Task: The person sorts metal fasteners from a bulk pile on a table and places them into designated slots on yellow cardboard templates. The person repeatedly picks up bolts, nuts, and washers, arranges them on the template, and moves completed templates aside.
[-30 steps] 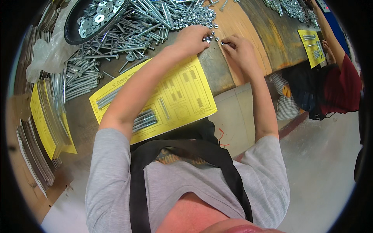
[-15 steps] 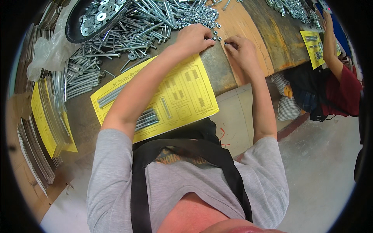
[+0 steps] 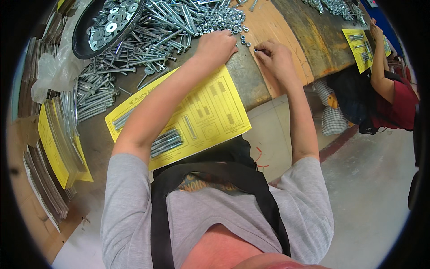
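Counter [image 3: 246, 76] on my remote feed bears heaped bolts [image 3: 154, 38], a yellow printed sheet [image 3: 224, 107] and piled hex nuts [image 3: 224, 20]. I see the left hand [image 3: 217, 47] curled beside the pile, contents unclear; the right hand [image 3: 277, 58] pinches one small nut [image 3: 256, 50] near it.

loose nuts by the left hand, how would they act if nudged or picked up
The loose nuts look shiny and metallic, so probably rigid and perhaps slick to grip. Being small and roundish, they might roll on edge; any lying flat would likely slide.
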Demonstrator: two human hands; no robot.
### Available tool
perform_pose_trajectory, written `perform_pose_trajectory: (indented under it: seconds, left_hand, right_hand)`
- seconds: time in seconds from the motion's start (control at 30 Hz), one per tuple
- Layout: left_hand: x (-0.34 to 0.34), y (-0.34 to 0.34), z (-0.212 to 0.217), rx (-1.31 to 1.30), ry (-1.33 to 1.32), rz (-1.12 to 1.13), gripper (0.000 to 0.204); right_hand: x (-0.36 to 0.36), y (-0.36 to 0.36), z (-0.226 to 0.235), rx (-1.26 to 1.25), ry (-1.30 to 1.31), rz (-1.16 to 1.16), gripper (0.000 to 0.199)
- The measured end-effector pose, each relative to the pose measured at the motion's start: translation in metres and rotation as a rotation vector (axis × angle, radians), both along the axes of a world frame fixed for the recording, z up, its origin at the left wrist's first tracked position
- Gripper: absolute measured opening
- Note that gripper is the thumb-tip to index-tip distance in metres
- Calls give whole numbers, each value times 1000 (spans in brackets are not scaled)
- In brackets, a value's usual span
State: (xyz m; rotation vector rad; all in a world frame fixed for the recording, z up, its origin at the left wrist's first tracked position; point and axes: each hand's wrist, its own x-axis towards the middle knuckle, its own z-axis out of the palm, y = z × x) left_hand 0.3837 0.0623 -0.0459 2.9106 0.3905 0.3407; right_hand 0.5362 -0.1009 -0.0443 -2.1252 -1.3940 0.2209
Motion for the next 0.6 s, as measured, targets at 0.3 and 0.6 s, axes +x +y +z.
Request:
perform_pose_trajectory:
  seconds: [0.3,0.6]
  left_hand:
    - [8,17,10,-88,-102,-85,18]
    - [-116,41,55,-230,-284,180,20]
  right_hand:
    - [-9,7,14,49,167,-80,18]
    - [-104,58,18,83,46,473,15]
